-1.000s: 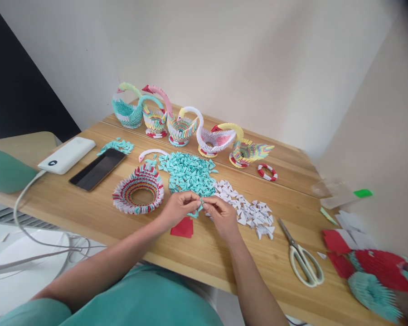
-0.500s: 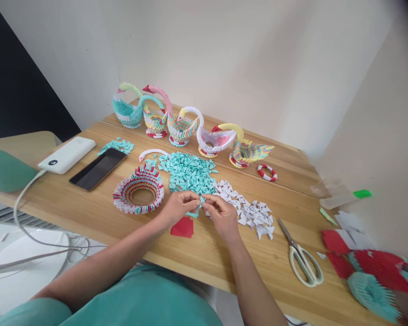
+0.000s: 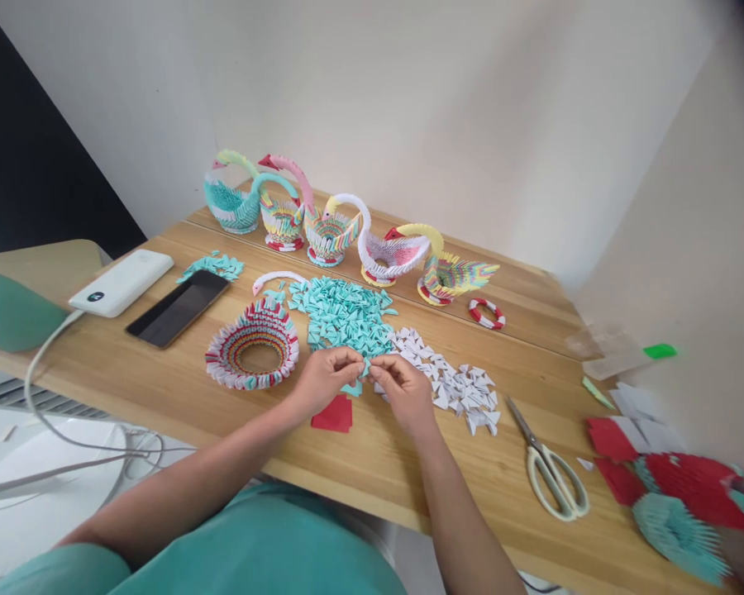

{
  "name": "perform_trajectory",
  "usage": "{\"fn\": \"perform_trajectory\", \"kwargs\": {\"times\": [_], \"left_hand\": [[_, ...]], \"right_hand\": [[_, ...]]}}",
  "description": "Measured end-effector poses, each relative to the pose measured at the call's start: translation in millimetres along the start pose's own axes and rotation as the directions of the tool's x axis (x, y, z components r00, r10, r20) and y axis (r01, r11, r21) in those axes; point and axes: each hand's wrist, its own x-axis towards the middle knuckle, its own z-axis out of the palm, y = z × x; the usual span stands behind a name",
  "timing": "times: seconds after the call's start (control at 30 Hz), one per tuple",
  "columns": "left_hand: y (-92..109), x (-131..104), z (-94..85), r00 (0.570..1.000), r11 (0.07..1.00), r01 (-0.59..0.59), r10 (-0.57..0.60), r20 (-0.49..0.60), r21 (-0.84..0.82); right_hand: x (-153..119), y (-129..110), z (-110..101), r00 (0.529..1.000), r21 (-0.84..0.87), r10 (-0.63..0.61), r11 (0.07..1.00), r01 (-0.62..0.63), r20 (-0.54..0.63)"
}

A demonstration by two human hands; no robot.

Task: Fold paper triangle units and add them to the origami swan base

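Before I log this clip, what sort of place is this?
Likely an indoor papercraft worktable, judging by the teal folded pieces, the row of swan-shaped baskets, and the scissors.

From a single camera worn on the person's head, the view looks forward and steeply down from above and behind the left hand and right hand, which appear small, just below the picture's center. Its wide angle takes in the teal shirt on the near side of the hands, the wooden desk around them, and the pale wall beyond.
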Motion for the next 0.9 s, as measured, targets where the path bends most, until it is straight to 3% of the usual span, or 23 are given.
{"fn": "perform_trajectory", "kwargs": {"times": [0.13,0.4,0.67,0.9], "left_hand": [[-0.4,1.0,-1.2,0.995,0.991,0.087,-0.08,0.066,-0.103],[-4.5,1.6,-0.6,0.994,0.993,0.093,-0.089,0.057,-0.076],[-4.9,2.8,1.7,0.993,0.984,0.092,-0.079,0.092,-0.152],[-6.3,3.5,-0.2,1.0,1.0,0.003,-0.003,0.03,-0.025]], "right_hand": [[0.0,-1.9,0.3,0.999,0.001,-0.004,1.0,0.004,-0.036],[-0.9,-5.4,1.2,0.994,-0.141,-0.101,0.986,0.093,-0.047],[2.4,-0.3,-2.1,0.999,0.083,0.025,0.996,-0.023,-0.028],[3.7,-4.5,-0.7,0.999,0.142,0.035,0.989,-0.038,0.022]]}}
